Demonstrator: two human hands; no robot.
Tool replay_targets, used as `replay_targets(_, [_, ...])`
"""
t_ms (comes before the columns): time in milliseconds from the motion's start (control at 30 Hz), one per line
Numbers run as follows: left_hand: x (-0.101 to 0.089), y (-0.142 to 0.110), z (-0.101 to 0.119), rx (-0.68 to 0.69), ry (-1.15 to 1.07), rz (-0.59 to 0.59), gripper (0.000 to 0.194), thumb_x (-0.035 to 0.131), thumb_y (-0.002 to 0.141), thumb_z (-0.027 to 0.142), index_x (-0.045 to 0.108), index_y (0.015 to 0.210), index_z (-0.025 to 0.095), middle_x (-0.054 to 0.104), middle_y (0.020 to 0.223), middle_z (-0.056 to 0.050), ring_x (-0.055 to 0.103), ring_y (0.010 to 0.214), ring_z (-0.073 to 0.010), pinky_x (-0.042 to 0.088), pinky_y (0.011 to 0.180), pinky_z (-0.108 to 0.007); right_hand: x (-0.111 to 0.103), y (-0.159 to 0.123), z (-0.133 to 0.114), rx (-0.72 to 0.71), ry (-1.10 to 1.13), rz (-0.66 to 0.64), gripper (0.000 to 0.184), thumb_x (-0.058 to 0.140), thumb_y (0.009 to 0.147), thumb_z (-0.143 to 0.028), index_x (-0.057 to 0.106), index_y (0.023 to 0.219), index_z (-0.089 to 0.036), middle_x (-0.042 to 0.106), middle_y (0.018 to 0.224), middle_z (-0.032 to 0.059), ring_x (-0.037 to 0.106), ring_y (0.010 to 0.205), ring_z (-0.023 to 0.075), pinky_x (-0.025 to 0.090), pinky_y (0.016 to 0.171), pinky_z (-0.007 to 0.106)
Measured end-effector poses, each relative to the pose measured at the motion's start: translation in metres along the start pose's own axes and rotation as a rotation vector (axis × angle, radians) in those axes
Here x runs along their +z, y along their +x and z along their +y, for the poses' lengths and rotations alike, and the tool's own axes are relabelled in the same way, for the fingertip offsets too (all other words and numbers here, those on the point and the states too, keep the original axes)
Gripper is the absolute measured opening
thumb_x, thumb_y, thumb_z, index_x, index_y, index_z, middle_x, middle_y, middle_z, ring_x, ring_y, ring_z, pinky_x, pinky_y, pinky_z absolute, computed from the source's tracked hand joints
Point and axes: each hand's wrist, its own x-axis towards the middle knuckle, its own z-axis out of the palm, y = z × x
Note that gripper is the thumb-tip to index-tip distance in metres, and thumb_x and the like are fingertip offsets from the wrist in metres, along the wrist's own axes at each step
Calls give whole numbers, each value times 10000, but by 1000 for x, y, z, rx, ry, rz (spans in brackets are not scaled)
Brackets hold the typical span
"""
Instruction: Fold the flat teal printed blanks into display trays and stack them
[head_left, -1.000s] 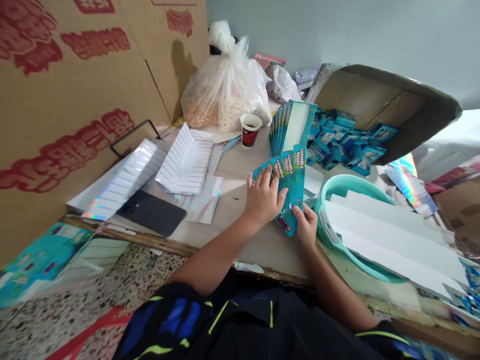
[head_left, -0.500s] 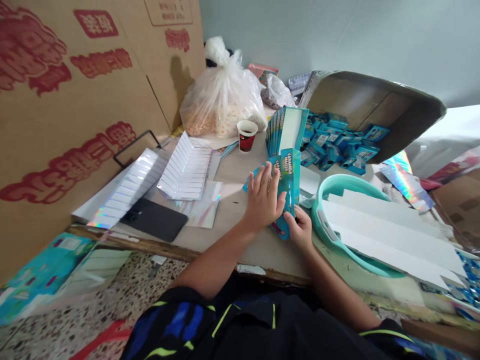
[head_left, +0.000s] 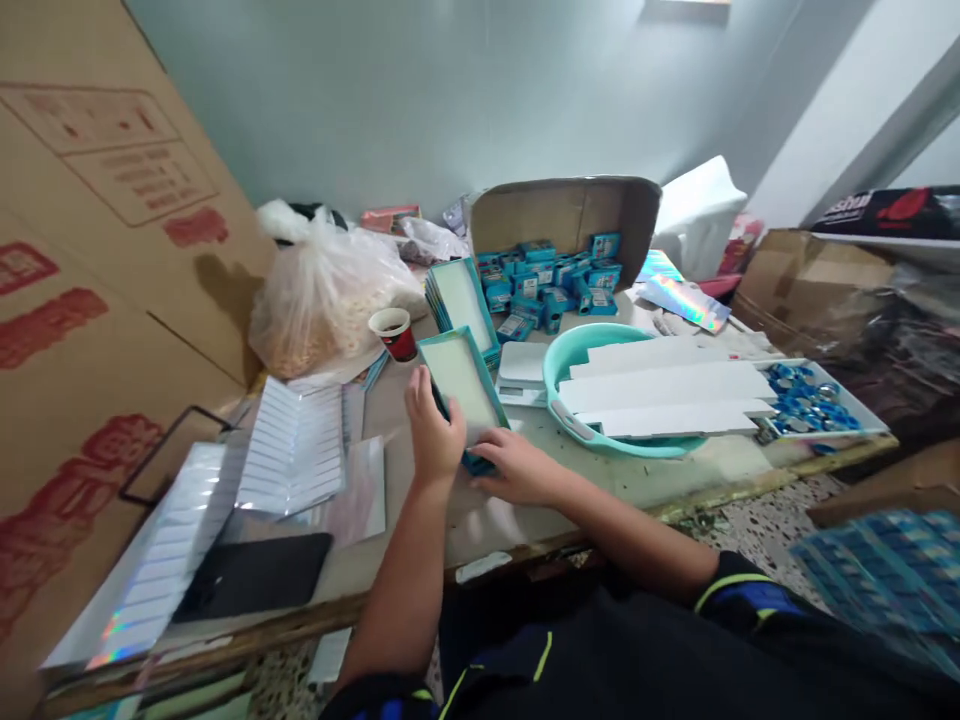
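In front of me stands a shallow teal cardboard box (head_left: 459,378), open on top, its pale inside facing up. My left hand (head_left: 436,432) grips its left side, with the fingers along the outer wall and the thumb at the edge. At the near end, my right hand (head_left: 517,466) holds the corner with bent fingers, partly hiding it. Just beyond leans a fanned stack of similar teal boxes (head_left: 466,295), touching or nearly touching the far end.
A paper cup (head_left: 393,334) of dark liquid stands left of the stack. Rightward are a turquoise basin (head_left: 559,400) bearing white card strips (head_left: 667,385) and a carton (head_left: 562,205) of small blue boxes. Left lie white folded sheets (head_left: 292,450) and a black phone (head_left: 255,575).
My view has swung right. The teal box, earlier showing its printed side under my flat left hand, now shows its pale inside. My left hand has moved to its side.
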Motion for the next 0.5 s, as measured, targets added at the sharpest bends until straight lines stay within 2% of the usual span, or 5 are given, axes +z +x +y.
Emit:
replay_targets(67, [-6,8,-12,-45,24,-7,493,538,915,136,556,1407,150,502,1501,-214,458,1463,-293,365,1231,-481,-42,-25,-1,-52,-16,85,363,626,958,-291,636,1310,-204,609,1397,127,577,1262,254,480,1048,409])
replay_targets(167, [-19,16,-19,-50,99,37,399,598,888,170,632,1285,149,542,1436,-207,503,1413,-311,379,1216,-505,-107,-79,22,201,-306,205,353,509,999,-224,651,1321,-245,592,1455,119,505,1372,298,398,1136,515])
replay_targets(300, [-33,5,5,81,142,200,411,645,887,219,614,1288,136,527,1413,-214,529,1373,-318,435,1166,-523,-161,-131,62,600,-537,-122,426,557,992,-462,672,1309,-202,553,1492,188,519,1344,414,442,1030,583])
replay_targets(400, [-41,-23,30,144,92,269,520,675,864,209,556,1364,138,464,1461,-228,540,1361,-321,514,1086,-498,-177,-138,68,574,-547,-313,379,467,1032,-444,692,1241,-223,673,1334,144,621,1218,346,480,930,479])
replay_targets(500, [-48,-54,40,82,87,215,497,684,860,220,571,1338,144,490,1432,-222,578,1315,-317,568,1007,-466,-187,-132,60,502,-588,-443,293,462,1004,-263,727,1116,-209,740,1161,125,687,1068,304,469,821,393])
